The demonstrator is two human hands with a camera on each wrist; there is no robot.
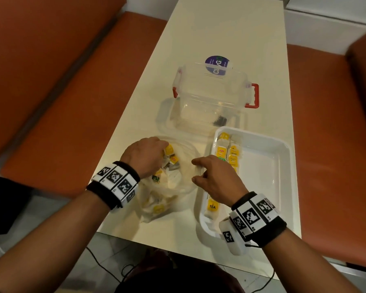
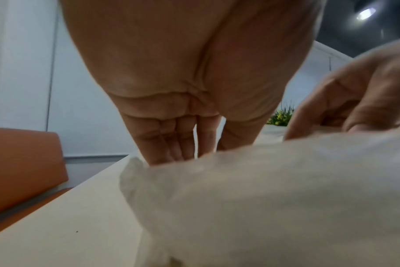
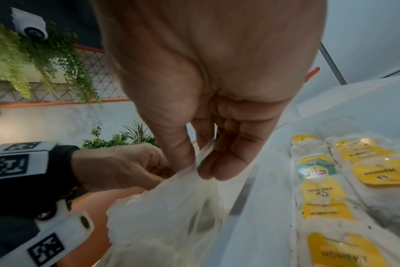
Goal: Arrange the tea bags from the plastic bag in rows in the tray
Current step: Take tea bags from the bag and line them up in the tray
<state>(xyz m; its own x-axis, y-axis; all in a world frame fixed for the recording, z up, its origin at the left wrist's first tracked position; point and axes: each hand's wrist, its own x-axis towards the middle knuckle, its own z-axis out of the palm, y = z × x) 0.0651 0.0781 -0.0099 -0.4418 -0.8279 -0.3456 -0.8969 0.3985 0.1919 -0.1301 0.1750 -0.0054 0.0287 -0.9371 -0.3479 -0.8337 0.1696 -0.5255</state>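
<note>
A crumpled clear plastic bag [image 1: 173, 187] [image 2: 263, 189] [image 3: 167, 207] lies on the table near the front edge. My left hand [image 1: 164, 151] [image 2: 171, 140] [image 3: 126, 168] reaches into its mouth and grips yellow-tagged tea bags [image 1: 169, 149]; its fingertips are hidden in the left wrist view. My right hand [image 1: 197, 170] [image 3: 195, 166] [image 2: 354, 101] pinches the bag's right rim between thumb and fingers. The white tray [image 1: 273, 166] [image 3: 251, 207] stands just right of the bag. Several tea bags [image 1: 226, 153] [image 3: 322, 191] lie in two rows along its left side.
A clear empty container [image 1: 211, 98] with red handles stands behind the bag and tray, on its lid [image 1: 163, 115]. A purple round sticker [image 1: 217, 64] shows behind it. The cream table [image 1: 209, 28] is narrow, with orange benches [image 1: 51, 81] on both sides.
</note>
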